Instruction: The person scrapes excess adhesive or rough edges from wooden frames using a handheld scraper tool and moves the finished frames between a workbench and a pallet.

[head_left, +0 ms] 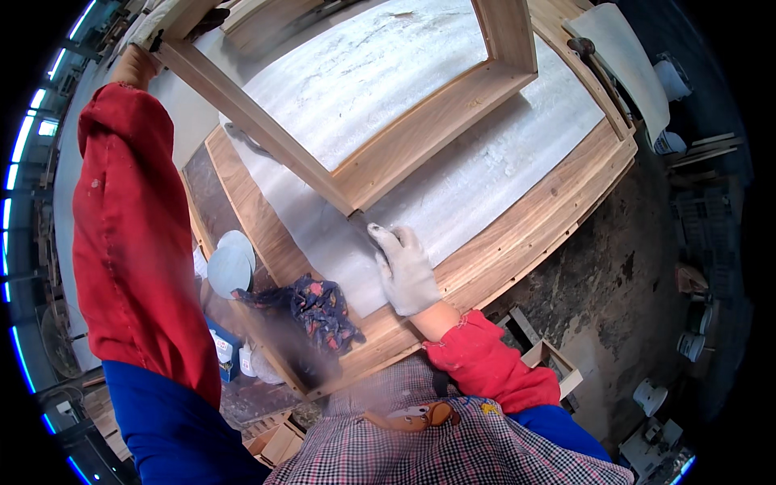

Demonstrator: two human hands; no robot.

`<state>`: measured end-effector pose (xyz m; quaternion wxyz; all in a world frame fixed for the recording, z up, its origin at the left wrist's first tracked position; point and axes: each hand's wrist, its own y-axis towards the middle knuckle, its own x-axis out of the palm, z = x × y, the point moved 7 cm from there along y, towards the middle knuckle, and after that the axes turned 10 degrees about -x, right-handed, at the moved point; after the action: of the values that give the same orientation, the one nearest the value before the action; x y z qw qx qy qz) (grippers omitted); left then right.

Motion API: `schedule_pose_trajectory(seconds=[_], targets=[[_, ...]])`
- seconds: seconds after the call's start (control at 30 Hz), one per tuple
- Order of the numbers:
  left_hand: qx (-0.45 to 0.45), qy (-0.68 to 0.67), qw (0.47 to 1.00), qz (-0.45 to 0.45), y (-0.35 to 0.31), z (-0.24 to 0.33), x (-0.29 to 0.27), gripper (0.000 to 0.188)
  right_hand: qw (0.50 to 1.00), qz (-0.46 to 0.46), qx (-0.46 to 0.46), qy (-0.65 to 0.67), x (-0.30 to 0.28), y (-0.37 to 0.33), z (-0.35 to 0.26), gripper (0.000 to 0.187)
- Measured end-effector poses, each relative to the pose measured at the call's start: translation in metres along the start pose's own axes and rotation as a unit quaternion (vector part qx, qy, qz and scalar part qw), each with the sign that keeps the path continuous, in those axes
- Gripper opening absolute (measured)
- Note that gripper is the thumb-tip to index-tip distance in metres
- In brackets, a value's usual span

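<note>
A wooden drawer-like frame (pixel 428 129) with open middle is tilted above the worktop. My left hand (pixel 152 26), in a pale glove at the upper left, grips the frame's far left corner; its fingers are mostly hidden behind the wood. Just below the frame's near corner is my right hand (pixel 406 275), also in a pale glove. Its fingers are curled together, and whatever they may hold is too small to make out. Beneath lies a white sheet (pixel 493 178) on a wood-edged panel (pixel 533 198). A dark patterned cloth (pixel 323 311) lies crumpled left of my right hand.
Round grey discs (pixel 231 263) and a blue box (pixel 224 349) are at the left beside the panel. White buckets (pixel 672 77) stand at the far right. A small wooden box (pixel 556 368) sits below the panel's right side.
</note>
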<state>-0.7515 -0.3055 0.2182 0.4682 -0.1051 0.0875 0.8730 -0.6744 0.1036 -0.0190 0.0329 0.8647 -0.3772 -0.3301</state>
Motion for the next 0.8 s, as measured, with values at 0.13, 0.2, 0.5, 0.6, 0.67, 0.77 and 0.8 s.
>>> schedule_pose_trajectory(seconds=[0.13,0.2,0.5,0.6,0.67,0.77,0.8], targets=[[-0.001,0.0,1.0,0.002,-0.003,-0.001,-0.003,0.029,1.0,0.012,-0.014,0.013,-0.004,0.002,-0.007,0.043],[-0.001,-0.001,1.0,0.001,-0.001,-0.002,-0.003,0.029,1.0,-0.011,-0.002,0.002,0.001,0.001,-0.003,0.043],[0.001,-0.003,1.0,-0.004,-0.005,-0.001,0.003,0.031,0.994,-0.081,0.034,-0.063,-0.015,0.013,-0.01,0.041],[0.0,0.003,1.0,-0.011,-0.007,0.003,0.011,0.031,0.98,-0.145,0.086,-0.106,-0.026,0.009,-0.004,0.041],[-0.002,0.013,1.0,-0.012,-0.016,0.011,0.013,0.031,0.979,-0.149,0.075,-0.115,-0.029,0.01,-0.011,0.04],[-0.002,0.028,0.999,-0.035,-0.017,0.024,0.043,0.032,0.983,-0.125,0.043,-0.13,-0.029,0.013,-0.016,0.037],[0.001,0.032,0.998,-0.051,-0.018,0.03,0.055,0.032,0.979,-0.134,0.049,-0.143,-0.028,0.014,-0.013,0.037]])
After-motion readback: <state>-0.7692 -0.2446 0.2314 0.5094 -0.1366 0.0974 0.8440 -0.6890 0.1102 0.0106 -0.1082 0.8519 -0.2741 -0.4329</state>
